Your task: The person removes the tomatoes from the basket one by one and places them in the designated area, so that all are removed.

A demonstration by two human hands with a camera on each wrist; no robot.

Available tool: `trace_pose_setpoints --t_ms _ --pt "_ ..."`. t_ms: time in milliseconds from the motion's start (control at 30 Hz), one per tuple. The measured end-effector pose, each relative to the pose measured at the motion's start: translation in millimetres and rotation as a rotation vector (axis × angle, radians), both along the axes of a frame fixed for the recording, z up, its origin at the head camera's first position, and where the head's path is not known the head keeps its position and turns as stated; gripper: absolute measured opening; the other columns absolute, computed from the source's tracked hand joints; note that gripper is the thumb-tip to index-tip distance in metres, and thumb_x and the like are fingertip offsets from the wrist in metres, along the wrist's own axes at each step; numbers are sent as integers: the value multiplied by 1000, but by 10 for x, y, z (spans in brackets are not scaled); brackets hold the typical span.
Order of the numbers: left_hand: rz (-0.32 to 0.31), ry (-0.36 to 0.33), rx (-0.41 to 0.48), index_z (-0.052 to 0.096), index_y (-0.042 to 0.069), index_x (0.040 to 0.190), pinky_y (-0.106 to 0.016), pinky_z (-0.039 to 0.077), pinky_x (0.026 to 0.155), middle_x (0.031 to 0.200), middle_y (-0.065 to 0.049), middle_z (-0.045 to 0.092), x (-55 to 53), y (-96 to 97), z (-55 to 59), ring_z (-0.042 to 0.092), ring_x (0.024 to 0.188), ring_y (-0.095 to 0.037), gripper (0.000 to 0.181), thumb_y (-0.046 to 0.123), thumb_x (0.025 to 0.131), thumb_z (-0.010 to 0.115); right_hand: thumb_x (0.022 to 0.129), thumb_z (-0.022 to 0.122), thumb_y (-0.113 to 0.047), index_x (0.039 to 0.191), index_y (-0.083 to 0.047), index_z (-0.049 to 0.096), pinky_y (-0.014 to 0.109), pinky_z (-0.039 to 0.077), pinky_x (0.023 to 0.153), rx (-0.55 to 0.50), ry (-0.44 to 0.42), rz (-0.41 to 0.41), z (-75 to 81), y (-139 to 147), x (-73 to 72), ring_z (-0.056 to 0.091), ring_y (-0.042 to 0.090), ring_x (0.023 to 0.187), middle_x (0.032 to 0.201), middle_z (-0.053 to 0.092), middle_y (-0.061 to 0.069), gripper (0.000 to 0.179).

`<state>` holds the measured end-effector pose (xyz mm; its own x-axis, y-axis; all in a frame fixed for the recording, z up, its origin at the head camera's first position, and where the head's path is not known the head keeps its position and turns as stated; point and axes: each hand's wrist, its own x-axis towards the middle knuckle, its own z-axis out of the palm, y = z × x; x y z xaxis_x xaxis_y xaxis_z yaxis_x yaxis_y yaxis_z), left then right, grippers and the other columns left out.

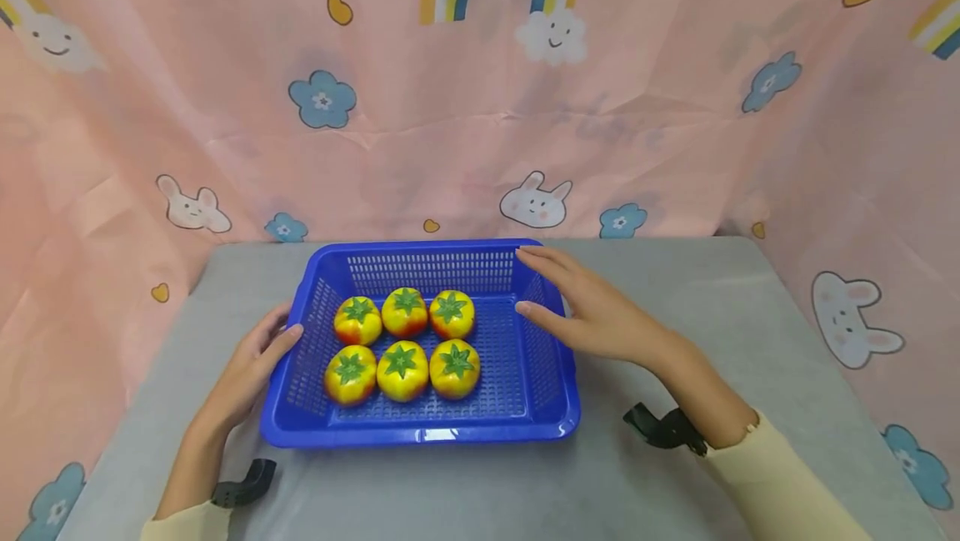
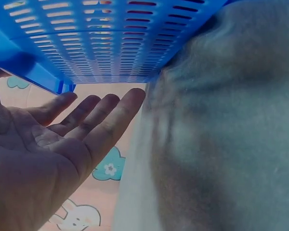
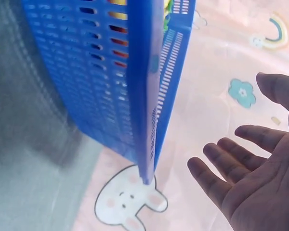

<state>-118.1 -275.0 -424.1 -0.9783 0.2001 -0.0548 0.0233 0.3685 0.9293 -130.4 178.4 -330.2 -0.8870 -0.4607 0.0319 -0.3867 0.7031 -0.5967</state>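
Left hand: fingers loose and nearly straight, thumb looks to be touching the blue basket's left rim, no real grip.
Right hand: fingers spread, holding nothing, by the basket's right rim.
Fruits: six yellow-red ones, two rows of three, inside the basket toward its left.
Basket: probably at the steadying stage imo; next move seems to call for a firm, level hold both sides.
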Motion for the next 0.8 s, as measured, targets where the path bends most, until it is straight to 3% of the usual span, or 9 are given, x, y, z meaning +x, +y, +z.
trace_pose_setpoints --t_ms 233,400,533,633,800 --pt "-67 -121 115 22 2 165 -33 67 84 137 -6 62 -18 -33 -13 73 105 -4 61 35 116 37 104 66 -43 164 -16 39 62 44 120 12 -67 45 58 -169 -121 40 36 157 171 38 11 71" --pt "-111 -211 186 11 1 168 -40 67 86 136 0 65 -16 -66 -23 75 107 -6 68 38 116 33 105 64 -41 163 -13 41 61 45 120 49 -93 83 97 -317 -226 42 36 156 169 40 12 69" --pt "-104 -236 211 7 0 168 -41 67 87 129 13 65 -13 -93 -20 74 108 -5 69 39 116 33 105 63 -41 163 -13 41 59 44 122 101 -106 124 109 -450 -318 44 36 155 168 41 13 68" --pt "-103 -231 205 7 0 168 -41 67 87 130 12 63 -20 -101 -22 74 108 -4 69 38 116 33 106 62 -40 163 -11 41 59 43 123 139 -114 143 64 -527 -387 44 36 154 168 42 15 68" --pt "-120 -231 205 7 0 168 -41 67 87 138 2 62 -45 -74 -35 74 109 -4 69 38 117 33 106 63 -38 162 -7 42 58 37 127 216 -139 169 -39 -602 -463 40 37 157 168 42 18 68"
